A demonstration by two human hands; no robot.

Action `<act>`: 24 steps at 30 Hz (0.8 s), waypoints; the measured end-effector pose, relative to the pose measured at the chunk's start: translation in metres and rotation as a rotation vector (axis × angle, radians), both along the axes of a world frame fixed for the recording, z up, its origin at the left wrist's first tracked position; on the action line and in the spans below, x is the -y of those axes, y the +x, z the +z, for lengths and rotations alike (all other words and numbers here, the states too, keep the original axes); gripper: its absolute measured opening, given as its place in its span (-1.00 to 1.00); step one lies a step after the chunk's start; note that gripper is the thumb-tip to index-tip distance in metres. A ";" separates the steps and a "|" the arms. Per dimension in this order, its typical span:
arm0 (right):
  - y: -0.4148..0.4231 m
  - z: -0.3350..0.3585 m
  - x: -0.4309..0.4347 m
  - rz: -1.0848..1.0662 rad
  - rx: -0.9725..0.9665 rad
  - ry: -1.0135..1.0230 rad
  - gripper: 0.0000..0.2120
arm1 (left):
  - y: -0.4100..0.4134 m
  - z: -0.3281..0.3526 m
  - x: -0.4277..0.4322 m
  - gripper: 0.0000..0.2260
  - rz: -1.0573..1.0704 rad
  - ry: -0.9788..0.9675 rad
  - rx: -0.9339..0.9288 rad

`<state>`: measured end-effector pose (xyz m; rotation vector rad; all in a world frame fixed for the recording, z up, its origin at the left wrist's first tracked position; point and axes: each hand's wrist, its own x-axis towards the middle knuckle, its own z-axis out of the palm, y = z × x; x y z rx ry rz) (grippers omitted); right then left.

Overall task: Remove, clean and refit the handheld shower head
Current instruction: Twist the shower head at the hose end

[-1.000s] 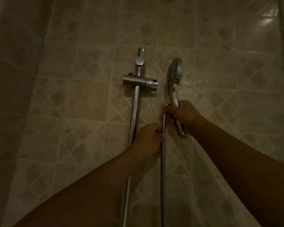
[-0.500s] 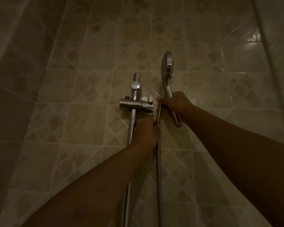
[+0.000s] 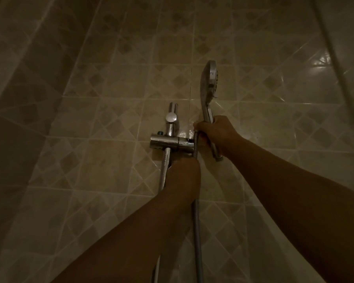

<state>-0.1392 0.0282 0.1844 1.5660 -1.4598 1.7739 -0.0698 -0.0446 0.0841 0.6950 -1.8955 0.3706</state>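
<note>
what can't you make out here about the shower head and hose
Head view only:
- Whether the hose is attached to the shower head: the right hand covers that spot.
- Left hand fingers: hidden behind its own back.
- Lower ends of hose and rail: cut by bottom edge, arm.

The right hand (image 3: pixel 217 132) is lifting the shower head (image 3: pixel 209 82) higher, closing in beside the holder (image 3: pixel 171 144). The left hand (image 3: pixel 184 174) is sliding up the hose (image 3: pixel 198 231), arriving just under the holder.
</note>
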 end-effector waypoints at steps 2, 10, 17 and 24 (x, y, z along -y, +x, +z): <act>0.000 0.000 -0.002 0.017 -0.009 0.009 -0.75 | 0.002 0.000 -0.002 -0.81 0.046 -0.039 0.038; 0.000 0.001 -0.011 0.037 -0.092 0.056 -0.75 | 0.006 0.005 -0.004 -0.83 0.070 -0.046 0.044; 0.001 -0.002 -0.009 -0.018 -0.158 0.021 -0.75 | 0.000 0.009 -0.003 -0.85 -0.004 0.060 -0.014; 0.010 -0.003 -0.009 0.105 -0.060 0.029 -0.77 | -0.001 0.011 -0.009 -0.85 -0.068 0.145 -0.176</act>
